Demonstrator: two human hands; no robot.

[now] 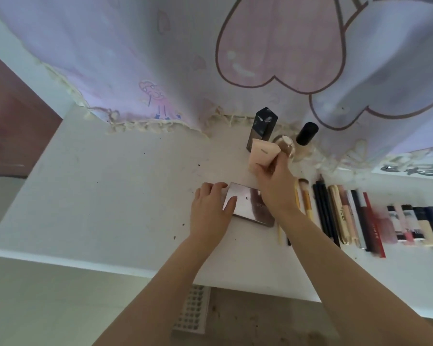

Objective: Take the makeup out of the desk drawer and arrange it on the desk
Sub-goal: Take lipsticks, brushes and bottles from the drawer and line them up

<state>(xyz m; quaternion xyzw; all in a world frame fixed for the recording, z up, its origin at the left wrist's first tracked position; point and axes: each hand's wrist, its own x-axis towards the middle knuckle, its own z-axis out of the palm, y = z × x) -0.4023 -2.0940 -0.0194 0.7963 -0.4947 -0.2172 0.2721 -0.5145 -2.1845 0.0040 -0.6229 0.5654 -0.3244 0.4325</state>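
So the right hand [273,171] is gripping a pale peach, flat-sided tube [261,153], fingers curled round its lower end, holding it upright just in front of the tall black faceted bottle [261,128] at the back of the white desk [110,183]. My guess is it's going to stand there with the other upright stuff: the round gold-capped glass bottle [286,143] and the black-capped foundation bottle [306,136] are already grouped against the lilac curtain [160,58].

The left hand [211,208] rests on the mirrored silver rectangular palette [248,206], fingers over the far-left corner and thumb on top. It looks like it's nudging the palette square (or just pinning it, hard to say).

To the right, the slim stuff lies flat in a row: gold-handled brushes [305,198], black pencils [323,211], then a bunch of lipstick tubes [410,226]. Tall things at the back, flat things up front seems to be the logic. The drawer itself isn't in view.
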